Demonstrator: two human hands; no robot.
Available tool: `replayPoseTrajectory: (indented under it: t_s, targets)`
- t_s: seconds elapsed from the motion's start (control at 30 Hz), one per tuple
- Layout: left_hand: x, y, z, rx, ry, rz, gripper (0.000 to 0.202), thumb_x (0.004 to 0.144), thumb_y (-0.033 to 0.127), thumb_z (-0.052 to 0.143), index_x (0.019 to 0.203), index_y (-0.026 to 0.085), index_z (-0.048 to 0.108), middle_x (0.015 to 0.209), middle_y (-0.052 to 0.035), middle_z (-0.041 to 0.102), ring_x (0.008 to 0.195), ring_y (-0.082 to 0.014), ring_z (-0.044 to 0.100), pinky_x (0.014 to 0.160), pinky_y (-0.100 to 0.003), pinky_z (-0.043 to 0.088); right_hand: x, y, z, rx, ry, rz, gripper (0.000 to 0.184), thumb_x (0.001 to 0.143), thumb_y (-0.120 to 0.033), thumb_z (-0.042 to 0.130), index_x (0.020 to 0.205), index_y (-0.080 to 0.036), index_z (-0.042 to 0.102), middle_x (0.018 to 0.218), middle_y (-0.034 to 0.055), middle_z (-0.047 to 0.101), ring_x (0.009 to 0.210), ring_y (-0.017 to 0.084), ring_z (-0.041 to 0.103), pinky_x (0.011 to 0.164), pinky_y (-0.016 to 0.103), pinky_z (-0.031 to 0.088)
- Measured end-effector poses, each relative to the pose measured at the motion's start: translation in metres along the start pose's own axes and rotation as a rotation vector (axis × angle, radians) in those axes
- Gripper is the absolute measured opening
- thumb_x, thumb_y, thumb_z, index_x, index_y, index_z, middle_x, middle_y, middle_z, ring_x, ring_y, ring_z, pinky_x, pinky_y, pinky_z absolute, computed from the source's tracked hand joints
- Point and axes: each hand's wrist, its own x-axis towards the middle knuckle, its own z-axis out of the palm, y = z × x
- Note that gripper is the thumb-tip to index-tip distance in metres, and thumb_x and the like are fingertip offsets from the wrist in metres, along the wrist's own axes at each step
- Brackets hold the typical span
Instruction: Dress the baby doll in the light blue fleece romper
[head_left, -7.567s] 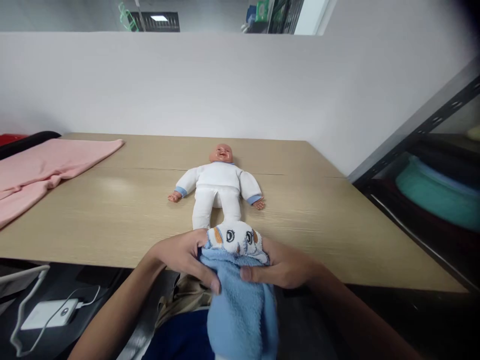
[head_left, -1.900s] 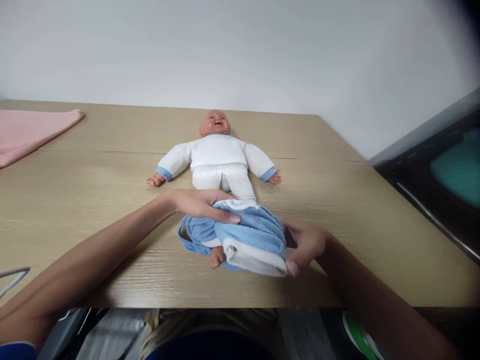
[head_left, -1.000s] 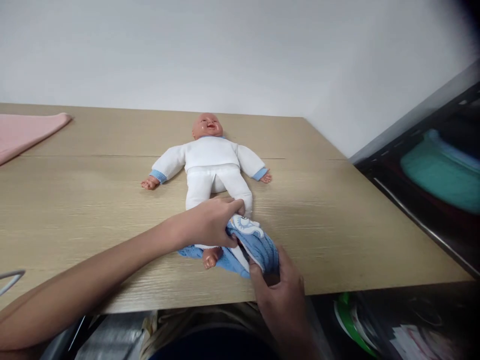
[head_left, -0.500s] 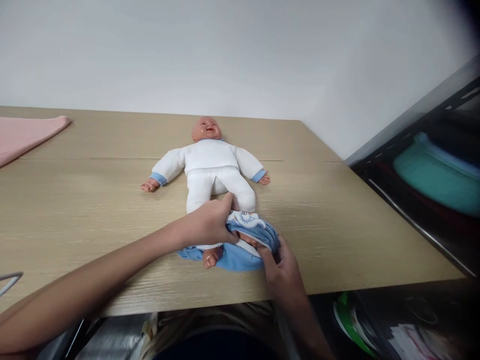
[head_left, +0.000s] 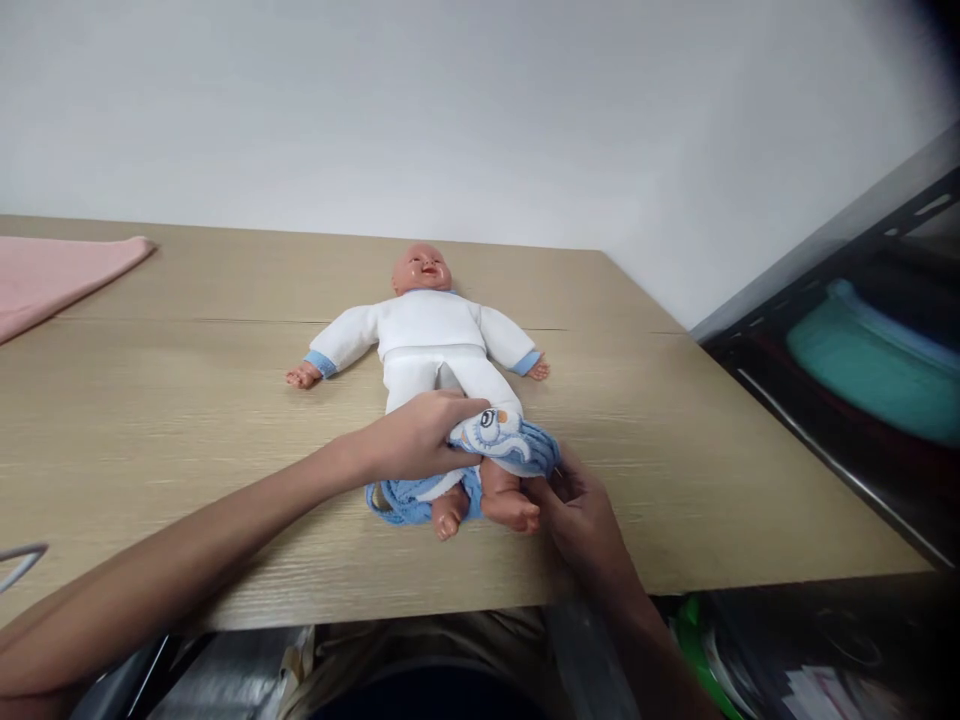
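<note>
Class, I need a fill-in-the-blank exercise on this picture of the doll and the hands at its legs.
1. The doll lies on its ____ on the table.
2. The left hand grips blue ____ bunched at the doll's ankles.
3. Both doll feet are ____.
4. The cloth at far left is ____.

Missing words: back; trousers; bare; pink

Both forearms are bare, no sleeves in view; at the near edge show dark blue and khaki clothes.
</note>
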Motion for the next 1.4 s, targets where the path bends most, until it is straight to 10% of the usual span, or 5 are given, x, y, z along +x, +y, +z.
replayPoseTrajectory:
  t_s: [0.53, 0.97, 1.13, 1.27, 1.4]
  targets:
    - [-0.047, 0.020, -0.055, 0.273, -0.046, -0.290, 0.050, 0.098, 0.069, 0.080, 0.108, 0.023, 0.064, 0.112, -0.0071, 0.068, 0.104, -0.0310, 0.065, 0.087, -0.041, 0.048, 0.091, -0.068, -0.038, -0.336, -0.708, -0.327, 0.035, 0.109, -0.057, 0.072, 0.113, -0.022, 0.075, 0.104, 0.0039, 0.073, 0.098, 0.024, 0.067, 0.092, 0.036, 0.054]
    - [-0.096, -0.007, -0.039, -0.130, 0.011, -0.293, 0.025, 0.108, 0.045, 0.075, 0.125, 0.029, 0.067, 0.157, -0.0068, 0.064, 0.150, -0.0299, 0.057, 0.125, -0.045, 0.052, 0.098, -0.055, -0.031, -0.334, -0.669, -0.375, 0.036, 0.105, -0.058, 0.079, 0.103, -0.023, 0.076, 0.111, 0.0063, 0.068, 0.107, 0.025, 0.066, 0.099, 0.038, 0.054]
    - [-0.098, -0.019, -0.021, -0.099, 0.338, -0.329, 0.020, 0.110, 0.043, 0.071, 0.123, 0.029, 0.066, 0.166, -0.0102, 0.056, 0.162, -0.0341, 0.046, 0.138, -0.061, 0.035, 0.103, -0.039, -0.020, -0.190, -0.503, -0.232, 0.040, 0.111, -0.064, 0.068, 0.107, -0.024, 0.068, 0.098, 0.0027, 0.066, 0.089, 0.022, 0.064, 0.080, 0.034, 0.055]
    - [-0.093, -0.033, -0.004, -0.121, 0.524, -0.261, 0.012, 0.111, 0.039, 0.067, 0.115, 0.027, 0.064, 0.157, -0.0119, 0.062, 0.153, -0.0343, 0.055, 0.130, -0.061, 0.042, 0.108, -0.021, -0.007, -0.192, -0.370, -0.409, 0.036, 0.110, -0.063, 0.069, 0.110, -0.027, 0.069, 0.126, 0.0098, 0.073, 0.121, 0.031, 0.069, 0.107, 0.044, 0.056]
    - [-0.079, -0.052, 0.004, -0.268, 0.560, -0.301, 0.015, 0.114, 0.041, 0.059, 0.118, 0.026, 0.061, 0.120, -0.0078, 0.071, 0.116, -0.0274, 0.069, 0.101, -0.046, 0.058, 0.122, -0.003, 0.012, -0.205, -0.232, -0.353, 0.036, 0.111, -0.065, 0.066, 0.106, -0.029, 0.062, 0.088, 0.0005, 0.064, 0.081, 0.024, 0.062, 0.076, 0.037, 0.053]
